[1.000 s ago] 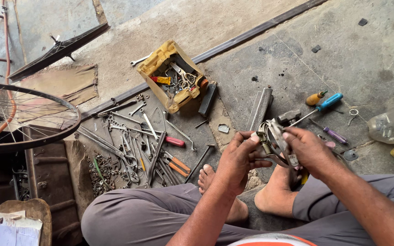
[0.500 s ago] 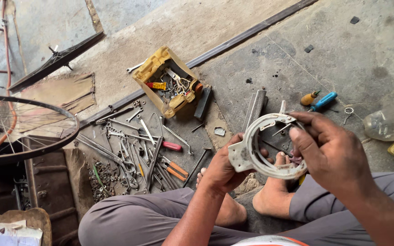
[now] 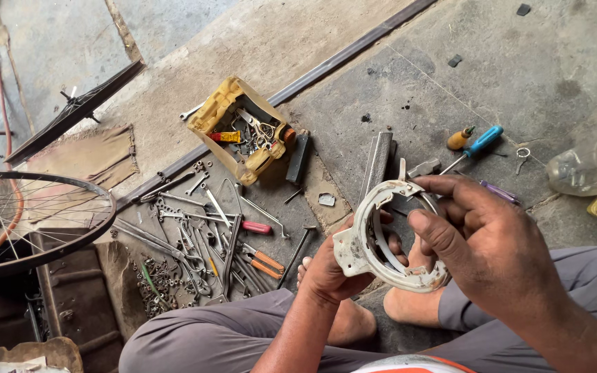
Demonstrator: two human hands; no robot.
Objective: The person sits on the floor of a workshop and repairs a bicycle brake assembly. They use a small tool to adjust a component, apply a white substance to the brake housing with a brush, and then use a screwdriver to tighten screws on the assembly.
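Note:
I hold a worn white ring-shaped housing [image 3: 371, 238] with a flat mounting tab, lifted above my bare feet. My left hand [image 3: 336, 269] grips it from below, at the tab side. My right hand [image 3: 481, 238] is on the ring's right side, the thumb pressing on its lower rim and the fingers curled over its top edge. I sit on the concrete floor in grey trousers.
A yellow tool box [image 3: 243, 128] with several small tools sits ahead. Wrenches, screwdrivers and bolts [image 3: 202, 249] lie spread at left. A spoked bicycle wheel [image 3: 29, 221] is at far left. A blue-handled screwdriver [image 3: 478, 141] and a clear plastic bottle [image 3: 589, 162] lie at right.
The ring was turned from edge-on to face me and brought closer. My right thumb has moved onto its lower rim.

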